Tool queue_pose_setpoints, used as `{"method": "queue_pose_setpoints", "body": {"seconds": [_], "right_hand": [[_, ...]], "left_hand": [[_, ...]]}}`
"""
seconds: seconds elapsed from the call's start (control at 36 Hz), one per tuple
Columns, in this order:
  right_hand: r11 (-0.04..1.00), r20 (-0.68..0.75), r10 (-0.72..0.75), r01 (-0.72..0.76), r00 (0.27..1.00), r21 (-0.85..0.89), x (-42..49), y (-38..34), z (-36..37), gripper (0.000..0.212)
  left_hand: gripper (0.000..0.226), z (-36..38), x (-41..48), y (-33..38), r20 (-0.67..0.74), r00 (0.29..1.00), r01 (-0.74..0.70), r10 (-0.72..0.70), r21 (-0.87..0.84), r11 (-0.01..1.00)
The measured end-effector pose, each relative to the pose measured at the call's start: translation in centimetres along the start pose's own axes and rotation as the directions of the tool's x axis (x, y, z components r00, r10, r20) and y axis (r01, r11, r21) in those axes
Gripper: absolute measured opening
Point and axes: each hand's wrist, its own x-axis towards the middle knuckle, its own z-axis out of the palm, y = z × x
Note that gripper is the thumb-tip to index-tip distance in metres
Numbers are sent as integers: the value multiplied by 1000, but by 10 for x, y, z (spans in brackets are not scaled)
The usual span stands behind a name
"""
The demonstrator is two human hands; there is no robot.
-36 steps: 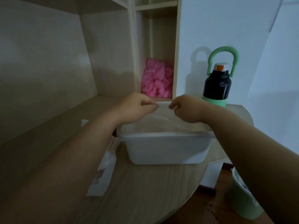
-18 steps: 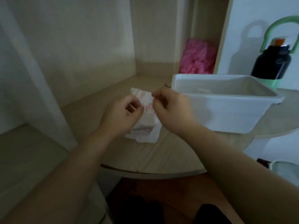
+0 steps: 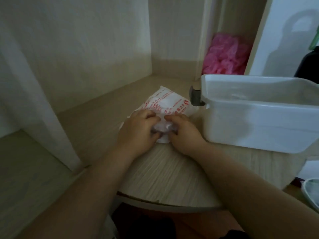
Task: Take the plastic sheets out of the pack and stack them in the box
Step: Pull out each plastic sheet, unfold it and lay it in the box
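Pale wood-grain desk point(image 3: 172, 169) fills the head view, its rounded front edge curving just below the forearms, with dark floor under it. On the desk's right side stands the white box point(image 3: 259, 121), open-topped, its near left corner carrying a dark grey latch point(image 3: 195, 98). Its inside is too hazy to tell what it holds.

Left of the box and just beside it lies the pack point(image 3: 165, 102), white with red print, flat on the desk. The left hand point(image 3: 138, 131) and the right hand point(image 3: 183, 133) sit side by side on the pack's near end, fingers curled and pinching it, thumbs close together. Crumpled clear plastic shows between them; I cannot tell whether it is a sheet or the pack's mouth.

Left of the pack the desk runs bare to a side panel and back wall. Behind the box, a narrow shelf holds a pink bundle point(image 3: 226, 56). A dark bottle point(image 3: 309, 66) stands behind the box's right end, cut by the frame.
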Motion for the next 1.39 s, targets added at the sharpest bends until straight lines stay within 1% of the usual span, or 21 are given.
{"method": "queue_pose_setpoints", "body": {"seconds": [0.11,0.19,0.25,0.31,0.36,0.42,0.44,0.56,0.61,0.67,0.72,0.81,0.89,1.0,1.11,1.14,1.19,1.22,1.28,1.33,1.39], "right_hand": [[999,-20,-31,32,999,21,2,9,5,56],[996,-73,-34,40,997,78,5,13,4,52],[995,-62,-37,42,997,94,5,15,4,55],[991,-35,-38,42,999,127,4,15,5,62],[987,-19,-52,54,998,153,2,13,4,66],[983,-5,-68,67,998,173,0,13,3,68],[982,-1,-73,72,997,176,-1,13,2,69],[983,-52,-77,84,996,164,-4,10,3,70],[985,-120,-84,101,989,139,-6,10,6,66],[992,-223,-119,128,968,25,-6,11,9,56],[984,-340,-174,152,924,-91,-5,13,12,44],[960,-438,-276,219,855,-177,-5,13,13,25],[947,-440,-322,274,838,-170,-8,10,13,21],[943,-423,-332,295,843,-152,-11,8,14,24],[911,-518,-412,323,750,-258,-13,3,12,27],[904,-513,-427,348,744,-247,-13,1,12,26],[915,-456,-397,385,797,-124,-18,-4,14,18],[926,-418,-358,374,835,-44,-20,-5,15,14],[943,-378,-280,326,883,63,-23,-5,17,15],[954,-350,-210,270,913,130,-25,-4,15,14],[961,-310,-168,225,936,160,-24,-5,14,13]], "left_hand": [[37,10,0,-3,-71,993,-89,92,54,995],[33,10,-2,-8,-120,983,-143,142,-1,990],[29,9,-2,-10,-147,980,-140,131,-56,989],[19,7,-5,-10,-192,980,-91,57,-174,981],[7,7,-8,-10,-223,973,-13,-67,-338,941],[15,5,-11,-8,-207,962,54,-180,-499,865],[21,3,-13,-6,-194,959,70,-207,-546,835],[25,0,-15,-2,-133,968,75,-213,-657,751],[20,-1,-15,1,-182,967,29,-180,-622,783],[2,-1,-14,2,-258,963,-59,-80,-491,869],[12,-1,-14,4,-308,951,-120,5,-356,927],[17,-2,-14,7,-322,944,-167,75,-268,949],[19,0,-14,4,-280,959,-131,51,-276,952],[48,4,-13,2,-190,981,-18,-35,-269,963],[58,3,-13,4,-195,979,8,-51,-213,977],[59,3,-13,3,-200,978,15,-56,-202,979],[62,3,-14,2,-205,976,32,-77,-215,976],[64,3,-15,2,-208,974,37,-86,-231,972],[64,4,-17,1,-215,973,32,-88,-250,968],[60,5,-17,2,-223,972,18,-75,-250,968],[47,5,-16,2,-221,975,-21,-34,-243,970]]}}
